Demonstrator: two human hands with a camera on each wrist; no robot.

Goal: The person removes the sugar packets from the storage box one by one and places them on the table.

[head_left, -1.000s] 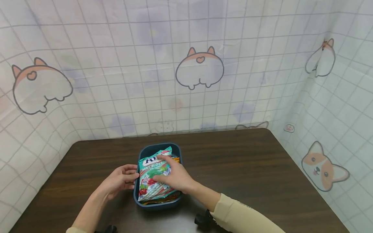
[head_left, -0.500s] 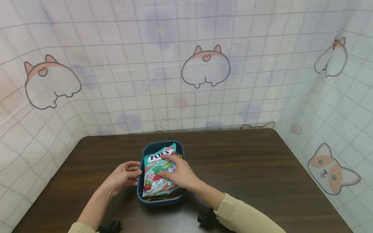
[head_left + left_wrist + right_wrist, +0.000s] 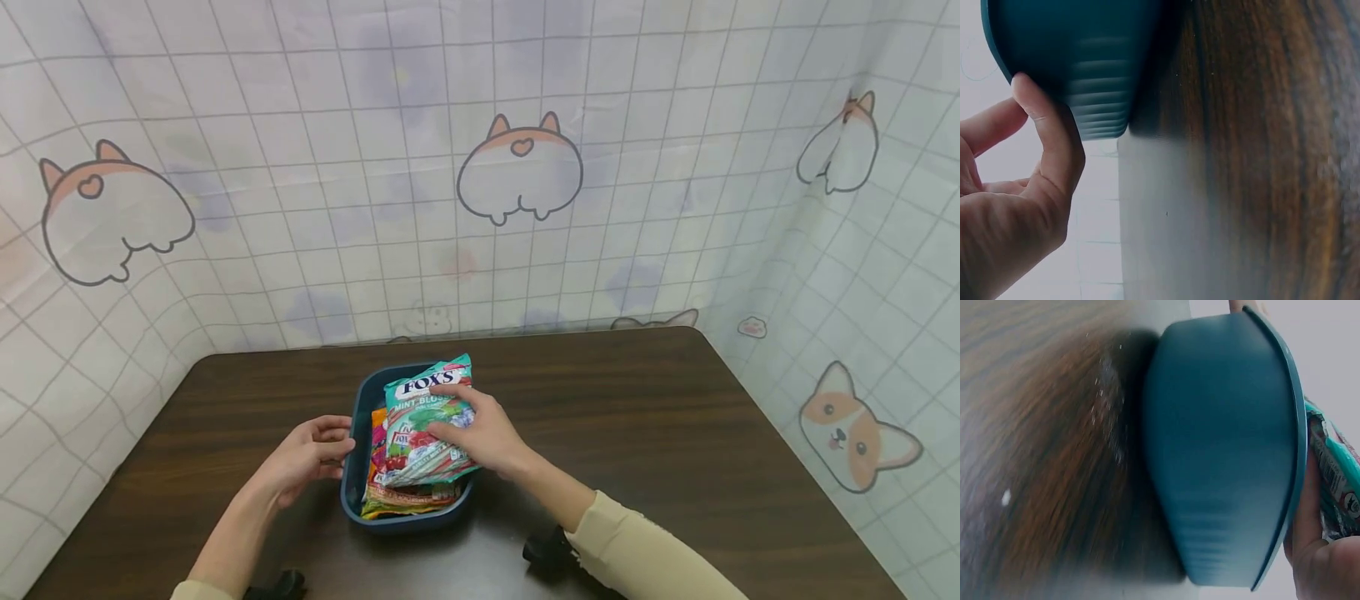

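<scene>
A dark blue plastic bin point(image 3: 397, 525) stands on the table, left of centre in the head view. My left hand point(image 3: 309, 458) is at its left side; in the left wrist view the thumb point(image 3: 1034, 100) lies against the rim. The right hand point(image 3: 487, 433) grips a teal Fox's Mint Blossom candy bag point(image 3: 412, 471), thumb and fingers spread across its front. That bag is tilted above the bin, over its right side. Beneath it lie other candy bags point(image 3: 405, 500), orange and pink, partly hidden. In the right wrist view the teal bag point(image 3: 1341, 465) shows beyond the bin's rim.
The dark wood table point(image 3: 600, 417) extends to both sides of the bin. A white gridded cloth point(image 3: 337, 167) with dog drawings hangs behind it and at both sides. Black wrist devices point(image 3: 547, 550) sit below the forearms.
The right hand has lifted the teal candy bag and shifted it right, uncovering the orange and pink bags at the bin's left. The left hand has stayed at the bin's left side.
</scene>
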